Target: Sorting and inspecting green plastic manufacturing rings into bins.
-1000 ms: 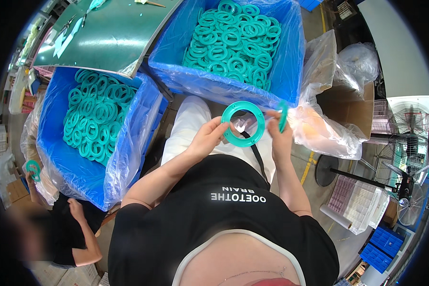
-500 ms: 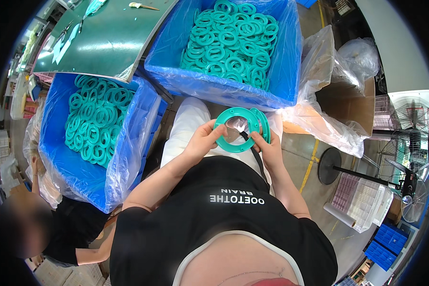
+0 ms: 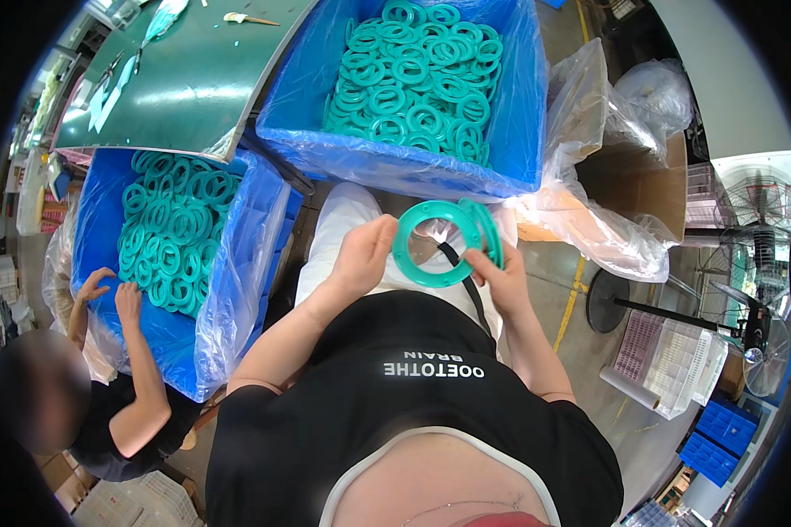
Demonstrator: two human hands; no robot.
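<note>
Starting with the biggest, we see a lined blue bin (image 3: 387,165) straight beyond both hands, heaped with teal rings (image 3: 410,70) and set close, we judge, so that either hand can reach it. A second blue bin (image 3: 97,215) stands ahead and left of the left hand, also holding rings; clear plastic film (image 3: 244,285) drapes over the side nearest that hand, probably to shield the contents. Above its far end juts a green tabletop (image 3: 189,79). Well left of the left hand, a co-worker (image 3: 114,430) has both hands over that bin's side. Ahead and right of the right hand we find an open cardboard box (image 3: 655,198), and farther right a fan's round base (image 3: 605,301).

Our right hand (image 3: 507,279) grips two overlapping pieces, thumb in front and fingers mostly hidden behind, which suits a thin pair. Our left hand (image 3: 362,255) has its fingers bent beside the left rim; we cannot tell whether they touch it. Between the hands, the front ring (image 3: 437,279) faces us, perhaps for a full view of its band; the rear ring (image 3: 495,230) peeks out at its right.
</note>
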